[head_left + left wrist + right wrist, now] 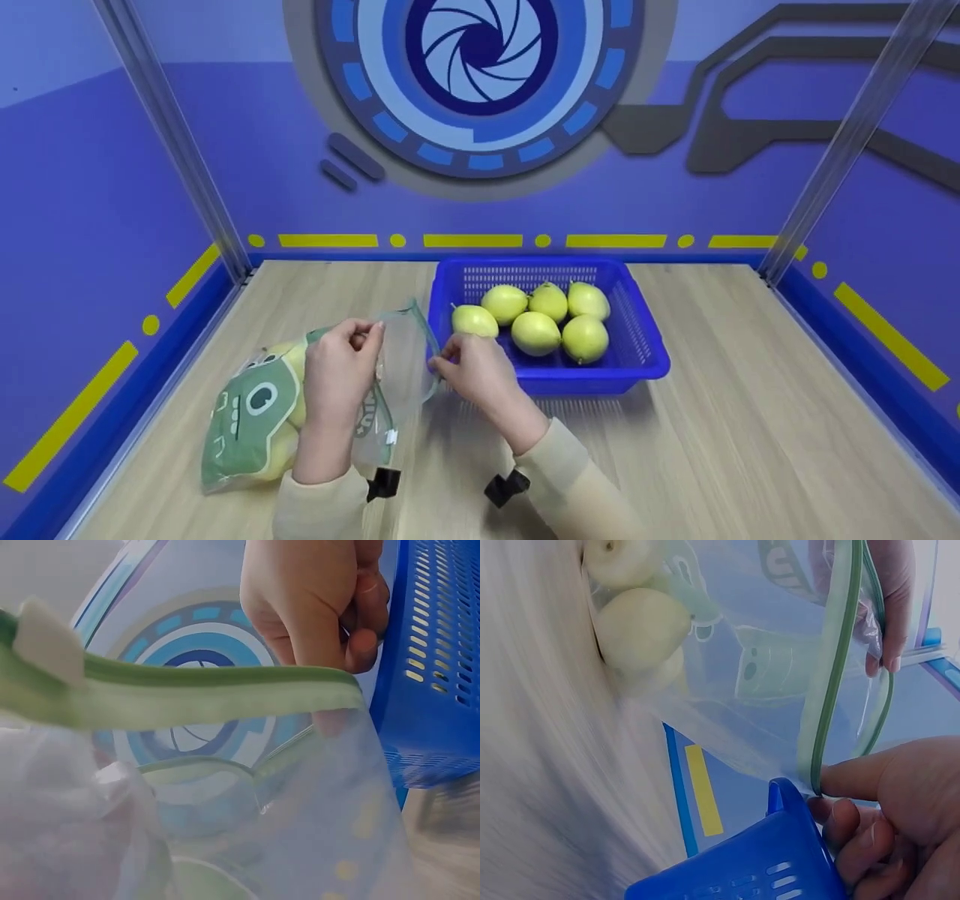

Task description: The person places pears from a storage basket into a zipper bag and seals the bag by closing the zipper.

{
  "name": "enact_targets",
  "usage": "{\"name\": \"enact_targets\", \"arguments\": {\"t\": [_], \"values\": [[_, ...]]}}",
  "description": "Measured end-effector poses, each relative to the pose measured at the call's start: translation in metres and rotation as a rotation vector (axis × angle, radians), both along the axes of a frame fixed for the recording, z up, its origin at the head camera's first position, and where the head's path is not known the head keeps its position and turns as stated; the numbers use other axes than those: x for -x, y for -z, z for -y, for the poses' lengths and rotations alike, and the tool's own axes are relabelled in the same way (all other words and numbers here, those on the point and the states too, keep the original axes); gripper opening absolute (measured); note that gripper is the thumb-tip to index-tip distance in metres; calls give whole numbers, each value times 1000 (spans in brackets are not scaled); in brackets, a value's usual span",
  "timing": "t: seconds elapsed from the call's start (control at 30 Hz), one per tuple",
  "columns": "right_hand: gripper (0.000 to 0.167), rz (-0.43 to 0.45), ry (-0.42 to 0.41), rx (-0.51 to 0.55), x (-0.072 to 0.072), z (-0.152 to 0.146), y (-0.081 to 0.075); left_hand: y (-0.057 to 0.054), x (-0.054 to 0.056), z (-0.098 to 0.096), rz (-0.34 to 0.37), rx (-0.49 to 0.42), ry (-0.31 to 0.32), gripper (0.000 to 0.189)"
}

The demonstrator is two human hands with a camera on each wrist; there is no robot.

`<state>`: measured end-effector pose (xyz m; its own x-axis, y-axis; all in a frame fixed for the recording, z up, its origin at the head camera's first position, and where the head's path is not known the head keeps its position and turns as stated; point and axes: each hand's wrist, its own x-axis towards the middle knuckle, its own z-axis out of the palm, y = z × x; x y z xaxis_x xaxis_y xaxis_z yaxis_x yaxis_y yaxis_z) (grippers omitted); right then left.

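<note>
A clear zip bag [405, 352] with green cartoon print lies on its side at the left, its zip mouth spread open. Pale yellow-green pears [645, 626] show inside it. My left hand [341, 375] pinches one edge of the mouth between thumb and fingers. The right hand [480, 371] pinches the mouth's other end, close beside the blue basket [645, 371]. From the left wrist, the green zip strip [225, 697] stretches across to the right hand [315, 600]. A white slider [49, 641] sits at one end of the strip. Several pears [536, 334] rest in the basket.
The basket stands on a wood-grain table [750, 420], right of the bag. Blue panels [480, 214] with yellow dashes enclose the back and sides. Metal posts [172, 142] rise at the rear corners.
</note>
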<state>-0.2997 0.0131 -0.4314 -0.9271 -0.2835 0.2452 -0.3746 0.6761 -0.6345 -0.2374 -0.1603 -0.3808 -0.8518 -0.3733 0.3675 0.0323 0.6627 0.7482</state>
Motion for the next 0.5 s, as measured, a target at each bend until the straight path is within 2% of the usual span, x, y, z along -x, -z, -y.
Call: {"name": "enact_targets", "arguments": {"t": [0.27,0.5], "values": [[13,-15,-62,89,-2,-15,2,1,-1,2,27,-32,10,22],[10,35,-83,112,1,-27,-2,1,-1,4,22,-46,21,21]]}}
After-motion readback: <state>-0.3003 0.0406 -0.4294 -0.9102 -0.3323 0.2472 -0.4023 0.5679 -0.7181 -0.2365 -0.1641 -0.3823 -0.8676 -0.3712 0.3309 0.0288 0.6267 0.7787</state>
